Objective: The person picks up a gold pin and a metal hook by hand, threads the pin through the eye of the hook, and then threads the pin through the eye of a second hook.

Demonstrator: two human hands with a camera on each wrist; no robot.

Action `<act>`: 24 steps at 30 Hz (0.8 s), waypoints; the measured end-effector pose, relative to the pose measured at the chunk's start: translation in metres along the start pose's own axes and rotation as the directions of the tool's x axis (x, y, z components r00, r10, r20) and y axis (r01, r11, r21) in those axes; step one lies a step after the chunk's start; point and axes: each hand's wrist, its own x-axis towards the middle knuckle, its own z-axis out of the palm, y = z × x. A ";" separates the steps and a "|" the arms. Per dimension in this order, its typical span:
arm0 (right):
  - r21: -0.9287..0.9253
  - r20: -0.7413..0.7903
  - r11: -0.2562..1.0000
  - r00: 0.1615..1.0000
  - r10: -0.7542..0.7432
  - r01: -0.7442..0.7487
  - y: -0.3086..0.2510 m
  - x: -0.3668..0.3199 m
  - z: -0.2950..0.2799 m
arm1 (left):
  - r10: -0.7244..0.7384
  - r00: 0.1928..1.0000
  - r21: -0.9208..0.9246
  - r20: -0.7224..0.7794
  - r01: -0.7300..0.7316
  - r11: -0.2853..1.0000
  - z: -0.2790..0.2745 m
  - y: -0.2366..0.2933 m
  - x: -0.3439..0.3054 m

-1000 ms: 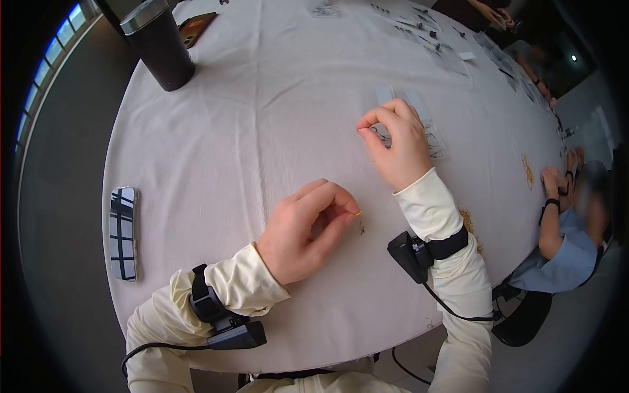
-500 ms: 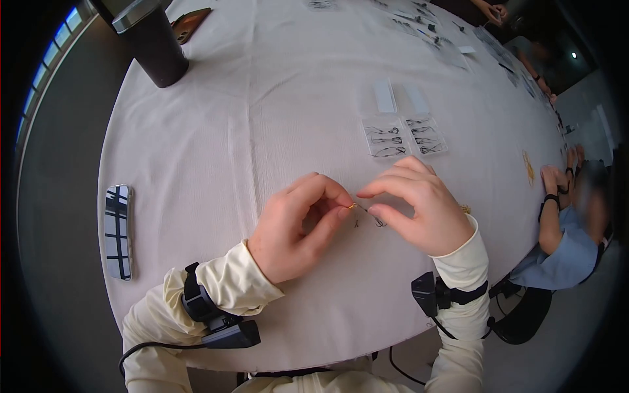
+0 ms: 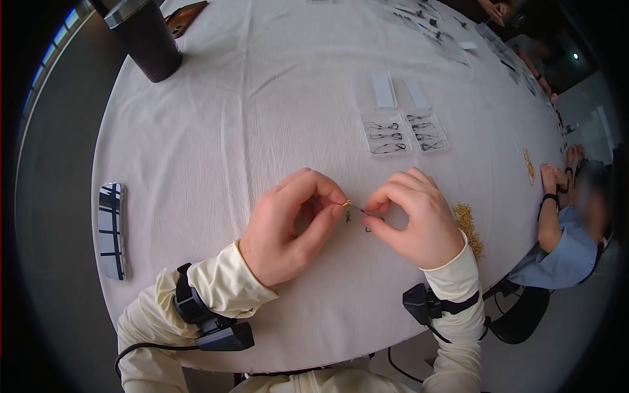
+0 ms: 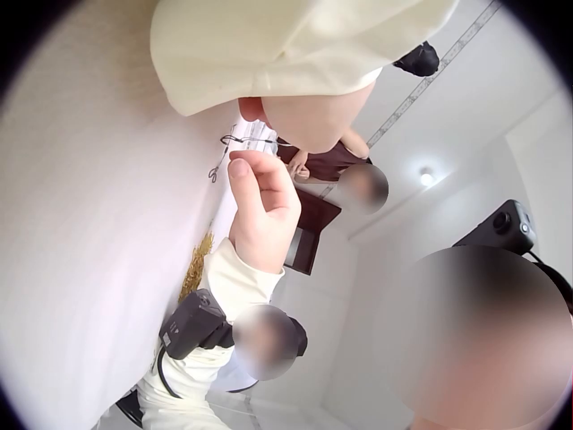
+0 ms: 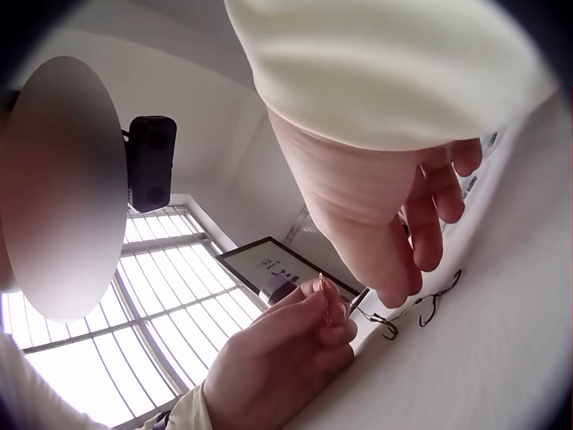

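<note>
At the middle of the head view, my left hand (image 3: 288, 226) pinches a small gold metal piece (image 3: 346, 204) between thumb and forefinger. Close on its right, my right hand (image 3: 416, 219) pinches a thin dark fishing-hook rig (image 3: 358, 209) by thumb and fingertips. The rig's thin end reaches up to the gold piece, and the two overlap in the head view. Dark curved hooks (image 5: 387, 328) hang below the fingers in the right wrist view. Fingertips partly hide where the rig is held.
Beyond the hands, clear boxes (image 3: 388, 134) with lids up hold several dark rigs. A pile of gold pieces (image 3: 468, 229) lies by the right wrist. A phone (image 3: 111, 232) and a dark tumbler (image 3: 147, 46) stand left. Another person's hands (image 3: 553, 180) are at the right edge.
My right hand has come back from over the clear boxes to beside the left hand, bringing the dark rig against the gold piece. The left hand keeps its pinch.
</note>
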 end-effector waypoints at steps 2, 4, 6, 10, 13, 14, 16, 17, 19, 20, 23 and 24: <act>-0.016 0.036 0.998 0.998 0.061 -0.060 0.001 0.000 0.003 | 0.000 1.000 0.004 -0.003 0.000 1.000 0.000 0.001 0.000; -0.007 0.033 0.999 0.998 0.049 -0.049 0.006 -0.001 0.005 | 0.001 1.000 0.006 -0.003 -0.001 1.000 0.001 0.002 0.001; 0.003 0.030 0.999 0.999 0.038 -0.038 0.010 -0.001 0.003 | -0.008 1.000 -0.009 -0.003 0.008 1.000 0.001 0.001 0.001; 0.000 -0.018 1.000 1.000 0.009 -0.009 0.011 -0.007 -0.018 | -0.013 1.000 -0.029 -0.011 0.012 1.000 0.001 0.000 0.001; -0.050 0.084 0.997 0.995 -0.052 0.057 0.001 -0.009 -0.021 | 0.000 1.000 0.003 -0.009 0.000 1.000 -0.001 0.001 0.000; -0.084 0.089 0.992 0.992 -0.085 0.092 -0.001 -0.009 -0.017 | -0.021 1.000 0.001 -0.004 0.021 1.000 -0.001 0.003 -0.001; -0.137 0.071 0.982 0.990 -0.124 0.133 -0.001 -0.010 -0.010 | -0.042 0.999 -0.004 0.006 0.042 0.999 0.000 0.004 0.000; -0.137 0.072 0.982 0.990 -0.123 0.132 -0.001 -0.010 -0.009 | -0.038 0.999 0.003 0.003 0.038 0.999 0.000 0.004 0.000; -0.120 0.074 0.990 0.995 -0.071 0.080 -0.001 -0.011 -0.007 | -0.036 0.999 0.010 -0.001 0.036 0.999 0.000 0.004 -0.001; -0.119 0.075 0.990 0.995 -0.071 0.079 -0.001 -0.012 -0.006 | -0.025 1.000 0.019 0.001 0.025 1.000 0.000 0.003 -0.001; -0.095 0.057 0.995 0.998 -0.034 0.039 0.001 -0.013 -0.004 | -0.007 1.000 0.022 0.004 0.007 1.000 0.000 0.000 -0.002; -0.086 0.051 0.996 0.998 -0.031 0.035 0.001 -0.013 -0.004 | -0.001 1.000 0.017 0.003 0.001 1.000 0.000 0.000 -0.002</act>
